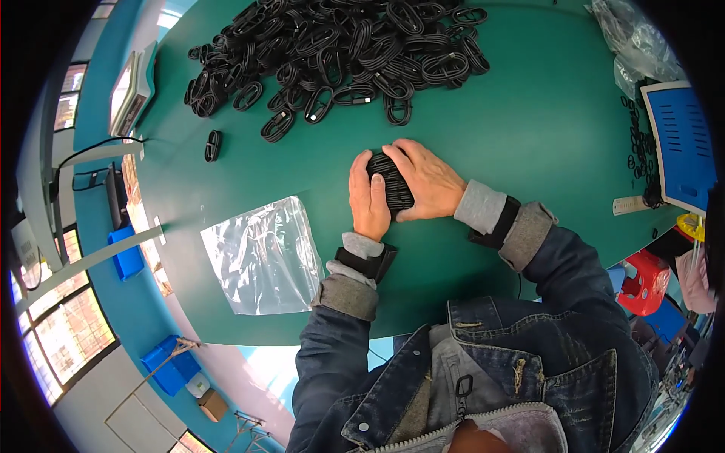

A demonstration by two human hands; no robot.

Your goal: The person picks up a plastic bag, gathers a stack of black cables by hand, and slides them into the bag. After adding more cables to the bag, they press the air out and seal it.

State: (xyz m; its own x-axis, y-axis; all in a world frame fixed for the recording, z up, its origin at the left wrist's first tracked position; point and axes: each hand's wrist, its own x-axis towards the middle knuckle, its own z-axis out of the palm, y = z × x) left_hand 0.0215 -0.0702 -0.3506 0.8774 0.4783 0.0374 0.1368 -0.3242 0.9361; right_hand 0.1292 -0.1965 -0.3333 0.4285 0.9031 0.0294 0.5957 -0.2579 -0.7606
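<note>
Near the middle of the green table (249,170), my two hands press in from either side on a compact stack of black coiled cables (396,185). My left hand (368,200) wraps its left side, thumb lying across the front. Over the top and right side curves my right hand (430,181). The coils stand side by side between the palms; their lower part is partly hidden. A clear plastic bag (264,257) lies flat to the left of my left forearm. Farther off, a big heap of black coiled cables (340,49) spreads along the table's far side.
One single coiled cable (213,146) lies apart at the left. At the far right are crumpled clear plastic (634,38), a scatter of small black rings (642,151) and a blue tray with a white rim (683,143). A red stool (644,281) stands beyond the table's right edge.
</note>
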